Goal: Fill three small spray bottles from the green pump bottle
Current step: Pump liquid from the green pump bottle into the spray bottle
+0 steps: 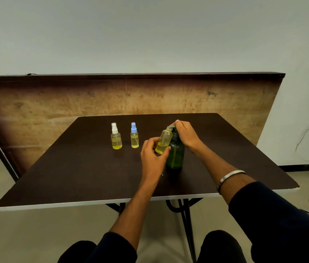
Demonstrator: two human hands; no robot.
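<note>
Head camera showed, at frame centre, the left hand (152, 154) pinching an uncapped spray bottle (163, 141), tilted with its mouth under the spout of the green pump bottle (175, 154). Right hand (186, 134) fingers curled over the pump head. Left of them, the white-capped bottle (116, 137) and blue-capped bottle (134, 136) stood upright on the dark table (74, 177).
</note>
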